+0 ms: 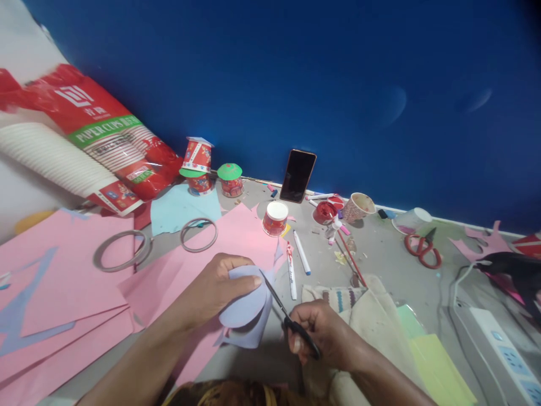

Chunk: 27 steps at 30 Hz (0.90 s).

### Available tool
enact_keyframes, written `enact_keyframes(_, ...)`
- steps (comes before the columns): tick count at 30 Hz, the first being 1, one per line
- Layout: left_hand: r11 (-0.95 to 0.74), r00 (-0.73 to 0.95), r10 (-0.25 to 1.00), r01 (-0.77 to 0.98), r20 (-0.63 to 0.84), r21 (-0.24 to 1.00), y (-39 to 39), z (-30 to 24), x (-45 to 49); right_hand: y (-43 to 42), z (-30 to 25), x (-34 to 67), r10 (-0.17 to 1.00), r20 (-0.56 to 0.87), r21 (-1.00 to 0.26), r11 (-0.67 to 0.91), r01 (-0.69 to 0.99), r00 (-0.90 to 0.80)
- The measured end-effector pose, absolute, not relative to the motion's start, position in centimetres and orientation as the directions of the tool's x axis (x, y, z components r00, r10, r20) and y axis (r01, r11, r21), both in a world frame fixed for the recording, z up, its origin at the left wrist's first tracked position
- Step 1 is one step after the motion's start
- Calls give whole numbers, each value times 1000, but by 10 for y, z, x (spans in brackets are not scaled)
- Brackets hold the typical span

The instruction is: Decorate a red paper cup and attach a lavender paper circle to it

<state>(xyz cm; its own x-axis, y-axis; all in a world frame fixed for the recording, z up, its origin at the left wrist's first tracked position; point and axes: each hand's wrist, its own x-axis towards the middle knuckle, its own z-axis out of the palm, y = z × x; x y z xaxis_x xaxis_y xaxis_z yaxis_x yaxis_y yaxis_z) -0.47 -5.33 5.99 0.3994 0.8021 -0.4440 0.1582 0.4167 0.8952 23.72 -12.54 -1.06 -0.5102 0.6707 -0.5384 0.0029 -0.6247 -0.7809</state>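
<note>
paper (242,307), lilac, pinched between left fingers (235,262), scissors (289,322) gripped in right fingers (297,343), tips (262,275) just beside the left thumb (250,285); could nick it through one slip or buckle!

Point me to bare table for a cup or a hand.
Best: table between red stick and red scissors, nearer the scissors. Also: between blue-capped marker and that stick, nearer the marker. Scraps lie on both sides of the stick. Crowded: back edge, phone to white cup; the left, under pink sheets; beside the right hand, cloth.
</note>
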Motion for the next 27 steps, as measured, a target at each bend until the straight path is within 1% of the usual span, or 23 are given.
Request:
enact_keyframes(4, 416, 437, 777, 183, -453, 891, -51, 60, -6, -127, -14, 238, 660, -553, -782, -622, 44, -508)
enact_keyframes(14, 427, 441, 751, 243, -492, 871, -51, 64, -9, -127, -14, 237, 655, -587, -759, -650, 41, -476)
enact_keyframes(22, 328, 512, 725, 332, -461, 885, -47, 64, -13, -128, -11, 237, 633, -591, -753, -656, 58, -499)
enact_keyframes(27, 337, 525, 710, 332, -469, 881, -47, 66, -12, -127, -7, 237, 650, -583, -769, -636, 71, -488)
